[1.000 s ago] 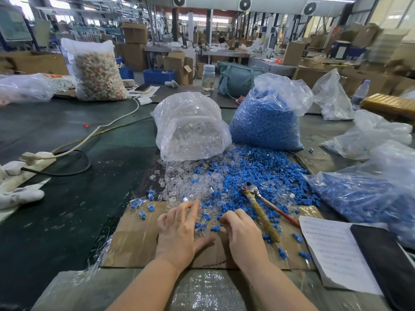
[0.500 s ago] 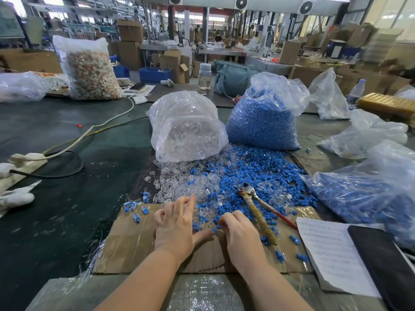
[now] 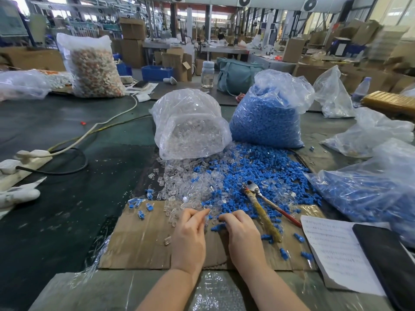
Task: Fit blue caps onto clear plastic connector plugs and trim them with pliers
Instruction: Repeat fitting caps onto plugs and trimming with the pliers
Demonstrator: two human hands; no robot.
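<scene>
The left hand (image 3: pixel 189 240) has its fingers (image 3: pixel 198 214) curled, thumb and forefinger pinching what looks like a clear plug (image 3: pixel 206 217) at the near edge of the cardboard sheet (image 3: pixel 139 245). The right hand (image 3: pixel 241 234) curls its fingers over a blue cap (image 3: pixel 217 227) just beside that plug — whether it truly grips the cap cannot be told, since the fingertips are turned under.

To do the fitting well, the person should probably square the cap's opening to the plug's end before pressing, and keep the plug pinched by its sides so it cannot twist.

Beyond the cardboard's far edge lie the mixed heap of clear plugs (image 3: pixel 179 187) and blue caps (image 3: pixel 258 169), with the pliers (image 3: pixel 261 207) resting on it, untouched. A few finished pieces (image 3: pixel 140 206) sit at the cardboard's left corner — too small to confirm they are trimmed. The plug's orientation is lost against the clear litter.
</scene>
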